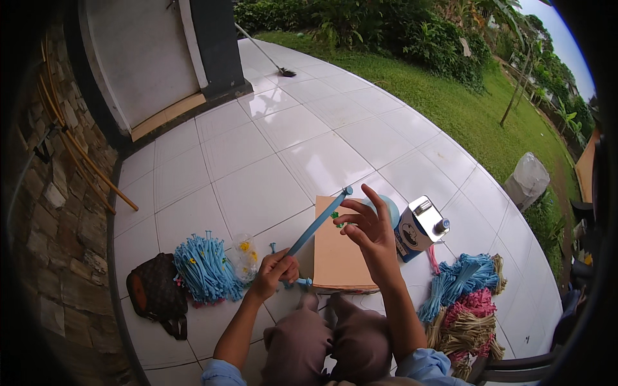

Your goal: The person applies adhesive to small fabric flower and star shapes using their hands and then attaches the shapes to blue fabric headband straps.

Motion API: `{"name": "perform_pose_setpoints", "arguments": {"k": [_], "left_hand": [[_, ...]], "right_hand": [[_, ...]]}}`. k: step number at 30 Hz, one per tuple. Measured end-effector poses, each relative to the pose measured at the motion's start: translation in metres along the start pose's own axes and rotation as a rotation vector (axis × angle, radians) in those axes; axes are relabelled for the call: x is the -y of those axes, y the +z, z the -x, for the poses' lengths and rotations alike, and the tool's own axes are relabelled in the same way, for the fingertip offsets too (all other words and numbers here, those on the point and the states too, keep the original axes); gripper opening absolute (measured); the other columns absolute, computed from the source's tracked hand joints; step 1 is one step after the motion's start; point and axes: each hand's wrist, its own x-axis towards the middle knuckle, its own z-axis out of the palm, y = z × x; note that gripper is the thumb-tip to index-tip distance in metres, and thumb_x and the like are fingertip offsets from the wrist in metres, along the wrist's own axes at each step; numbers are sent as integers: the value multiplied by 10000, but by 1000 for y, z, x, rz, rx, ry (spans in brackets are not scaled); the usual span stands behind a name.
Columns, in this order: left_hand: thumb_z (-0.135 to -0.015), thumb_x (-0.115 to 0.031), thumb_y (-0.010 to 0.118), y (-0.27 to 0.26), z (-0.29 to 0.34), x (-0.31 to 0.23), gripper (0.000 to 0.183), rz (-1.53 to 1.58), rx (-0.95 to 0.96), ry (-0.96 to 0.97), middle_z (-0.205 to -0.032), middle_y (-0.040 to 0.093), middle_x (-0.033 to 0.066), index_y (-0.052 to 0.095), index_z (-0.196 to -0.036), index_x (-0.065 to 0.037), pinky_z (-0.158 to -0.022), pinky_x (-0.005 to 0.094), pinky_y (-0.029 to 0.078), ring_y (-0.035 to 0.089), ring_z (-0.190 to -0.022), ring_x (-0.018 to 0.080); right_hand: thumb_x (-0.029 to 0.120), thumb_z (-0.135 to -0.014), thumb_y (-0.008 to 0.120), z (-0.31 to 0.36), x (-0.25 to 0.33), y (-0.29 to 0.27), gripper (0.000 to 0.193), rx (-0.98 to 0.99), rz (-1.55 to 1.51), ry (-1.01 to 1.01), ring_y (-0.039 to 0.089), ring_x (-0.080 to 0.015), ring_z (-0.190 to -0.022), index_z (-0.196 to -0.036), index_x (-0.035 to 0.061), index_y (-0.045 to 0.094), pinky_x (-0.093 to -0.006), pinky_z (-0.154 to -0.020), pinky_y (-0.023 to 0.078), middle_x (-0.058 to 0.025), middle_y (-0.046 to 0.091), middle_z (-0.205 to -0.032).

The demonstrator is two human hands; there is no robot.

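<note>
My left hand (pixel 277 271) is closed round the lower end of a flat light-blue strip (pixel 315 223). The strip slants up to the right and ends in a small round knob. My right hand (pixel 372 224) is raised beside that knobbed end, fingers spread, with nothing seen in it. Below both hands lies a tan cardboard sheet (pixel 344 257), with small green pieces (pixel 335 217) near its upper edge. Another blue piece (pixel 304 282) lies by my left hand at the sheet's near left corner. A pale blue round object (pixel 390 209) is partly hidden behind my right hand.
A metal-topped can (pixel 420 228) stands right of the sheet. Farther right lie bundles of blue (pixel 473 273), pink (pixel 473 305) and beige strips (pixel 465 331). On the left are a blue strip pile (pixel 207 267), a clear bag with yellow bits (pixel 245 258) and a brown backpack (pixel 156 293).
</note>
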Motion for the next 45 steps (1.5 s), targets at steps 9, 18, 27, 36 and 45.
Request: {"name": "perform_pose_setpoints", "arguments": {"k": [9,18,27,36,45], "left_hand": [[-953,-198,381,2,0,2,356,117,99,-105,-517,262,-24,358,-622,-70,-454,244,276,242,-463,66],[-959,-193,409,-7,-20,18,203,51,0,-291,-589,302,-51,466,-844,-36,-435,206,215,216,-472,26],[-963,-204,372,-20,-38,79,234,85,-287,-428,-589,289,-40,399,-770,-75,-436,199,268,250,-475,35],[-956,-225,382,-22,-68,112,224,206,-386,-358,-571,309,-34,405,-787,-79,-447,205,286,260,-471,37],[-893,-168,544,-16,-74,113,179,72,-454,-354,-791,457,11,421,-818,-63,-478,194,339,338,-527,27]], "right_hand": [[-36,-802,617,6,9,-3,573,-105,71,-112,550,-103,-831,-1278,39,307,-221,-716,471,-61,540,-880],[-12,-803,617,-7,-17,-36,550,-99,289,-127,548,-141,-904,-1265,28,321,-269,-804,460,-92,509,-993],[-1,-786,594,-3,-128,-96,368,-102,917,99,549,-221,-917,-1132,44,480,-327,-818,455,-94,580,-1020],[-46,-753,569,-36,-187,-100,388,28,1265,-72,467,-322,-938,-1121,11,461,-403,-804,413,-141,526,-980],[-28,-707,648,-33,-182,-88,484,-130,1009,15,510,-201,-814,-1129,35,418,-319,-731,450,-77,543,-920]]}}
